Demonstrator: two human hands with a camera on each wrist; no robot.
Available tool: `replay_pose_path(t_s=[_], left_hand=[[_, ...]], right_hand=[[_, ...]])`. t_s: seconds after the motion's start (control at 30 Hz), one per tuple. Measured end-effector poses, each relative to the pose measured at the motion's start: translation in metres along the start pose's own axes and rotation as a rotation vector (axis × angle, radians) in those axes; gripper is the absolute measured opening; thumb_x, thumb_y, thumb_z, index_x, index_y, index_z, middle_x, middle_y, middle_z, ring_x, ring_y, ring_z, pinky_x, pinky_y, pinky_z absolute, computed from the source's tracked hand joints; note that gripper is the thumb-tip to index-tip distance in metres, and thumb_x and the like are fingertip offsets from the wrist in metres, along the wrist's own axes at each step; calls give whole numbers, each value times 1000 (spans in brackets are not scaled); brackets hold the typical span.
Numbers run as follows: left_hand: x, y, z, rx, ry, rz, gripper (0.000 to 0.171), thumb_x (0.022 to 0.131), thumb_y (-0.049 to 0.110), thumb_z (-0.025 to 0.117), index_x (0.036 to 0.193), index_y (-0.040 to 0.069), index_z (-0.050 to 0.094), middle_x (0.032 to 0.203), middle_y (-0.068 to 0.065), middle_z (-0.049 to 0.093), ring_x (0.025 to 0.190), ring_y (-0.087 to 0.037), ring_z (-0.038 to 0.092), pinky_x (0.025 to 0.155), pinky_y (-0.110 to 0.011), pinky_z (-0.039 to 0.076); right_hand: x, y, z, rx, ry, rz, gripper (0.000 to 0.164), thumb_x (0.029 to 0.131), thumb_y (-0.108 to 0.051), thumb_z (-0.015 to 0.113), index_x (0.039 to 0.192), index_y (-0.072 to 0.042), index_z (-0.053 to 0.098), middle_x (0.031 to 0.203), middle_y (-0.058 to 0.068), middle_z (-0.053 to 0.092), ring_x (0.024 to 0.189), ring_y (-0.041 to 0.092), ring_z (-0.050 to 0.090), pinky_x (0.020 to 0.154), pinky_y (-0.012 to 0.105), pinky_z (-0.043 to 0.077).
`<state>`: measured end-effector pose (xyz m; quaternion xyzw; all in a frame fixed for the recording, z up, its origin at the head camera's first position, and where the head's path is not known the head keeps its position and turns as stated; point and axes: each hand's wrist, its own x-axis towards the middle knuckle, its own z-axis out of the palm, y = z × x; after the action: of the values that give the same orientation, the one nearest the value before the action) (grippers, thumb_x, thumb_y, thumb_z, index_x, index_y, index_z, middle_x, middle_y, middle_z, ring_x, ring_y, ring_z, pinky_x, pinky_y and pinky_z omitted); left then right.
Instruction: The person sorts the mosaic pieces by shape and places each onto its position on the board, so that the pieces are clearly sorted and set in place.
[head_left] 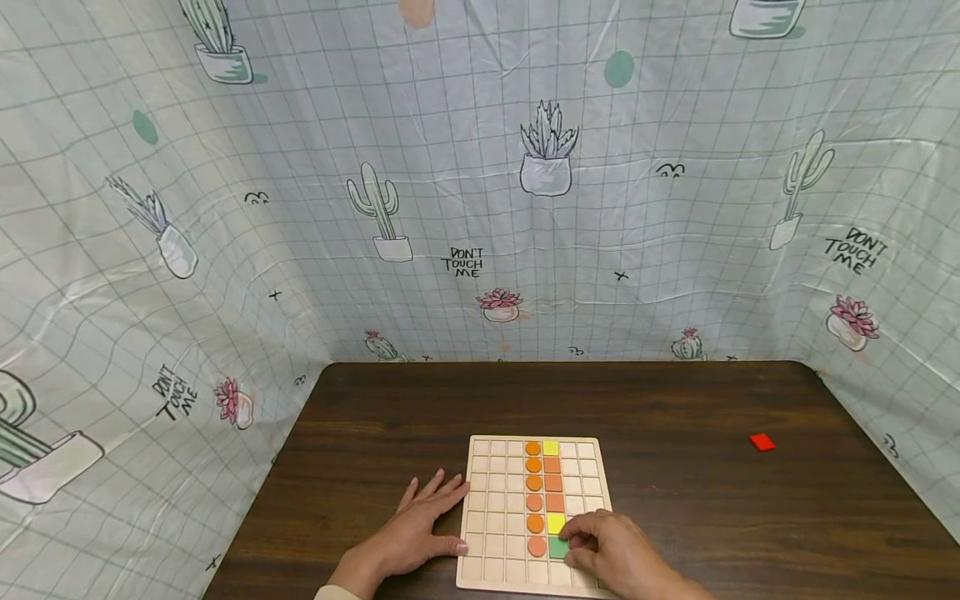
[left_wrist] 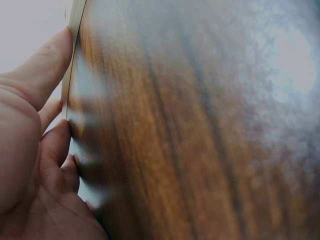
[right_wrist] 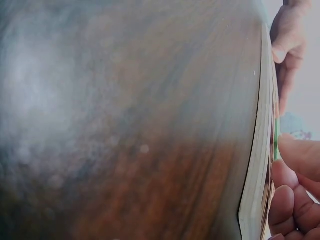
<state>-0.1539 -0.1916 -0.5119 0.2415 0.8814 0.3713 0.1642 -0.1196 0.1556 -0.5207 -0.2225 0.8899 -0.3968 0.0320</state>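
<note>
A pale wooden grid board (head_left: 495, 525) lies on the dark table. Down one column run several orange and salmon round discs (head_left: 534, 482). Beside them, the adjoining column holds yellow square tiles (head_left: 555, 523) and salmon square tiles (head_left: 553, 482). My right hand (head_left: 618, 550) pinches a green square tile (head_left: 558, 547) by its right side, at the cell just below the lower yellow one. In the right wrist view the tile's green edge (right_wrist: 276, 137) shows by the thumb. My left hand (head_left: 412, 529), fingers spread, touches the board's left edge with thumb and fingertips.
A red square tile (head_left: 762, 442) lies alone on the table (head_left: 697, 475), well right of the board. Behind and at both sides of the table hangs a grid-patterned cloth (head_left: 435, 325) printed with cacti.
</note>
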Motion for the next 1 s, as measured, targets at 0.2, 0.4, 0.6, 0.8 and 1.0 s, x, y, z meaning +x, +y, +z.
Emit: replay_pose_path(t_s=[0.2,0.4,0.6,0.8,1.0], left_hand=[[-1,-1,1,-16,-1,11,89,92,53,76,165,16,40,172,-16,31,162,-46,9,125,-72,-9],[0,-1,1,-18,3,2,89,91,52,77,164,17,41,172,-15,32,163,-45,9,126,-71,-9],[1,3,1,9,5,-16,88,91,46,79,164,14,42,171,-15,34,162,-46,12,126,-72,-7],[1,5,1,18,6,-33,87,91,40,81,163,13,42,171,-13,35,162,-45,14,126,-73,-5],[1,-1,2,-2,12,-12,90,89,52,78,164,18,42,172,-13,33,163,-44,10,126,-70,-8]], right_hand=[[0,1,1,61,31,3,14,87,-17,87,94,-16,75,83,-16,63,73,-6,50,63,18,46],[2,2,0,82,43,36,14,86,-17,88,93,-16,75,83,-14,63,72,-6,50,63,18,46],[4,2,-3,119,46,48,13,87,-15,87,92,-14,75,82,-11,64,72,-5,52,62,18,47],[5,4,-5,118,75,76,11,88,-13,86,91,-13,75,80,-10,64,69,-4,51,59,19,46],[5,4,-7,127,86,94,10,88,-11,85,91,-12,76,78,-10,64,68,-4,51,59,19,46]])
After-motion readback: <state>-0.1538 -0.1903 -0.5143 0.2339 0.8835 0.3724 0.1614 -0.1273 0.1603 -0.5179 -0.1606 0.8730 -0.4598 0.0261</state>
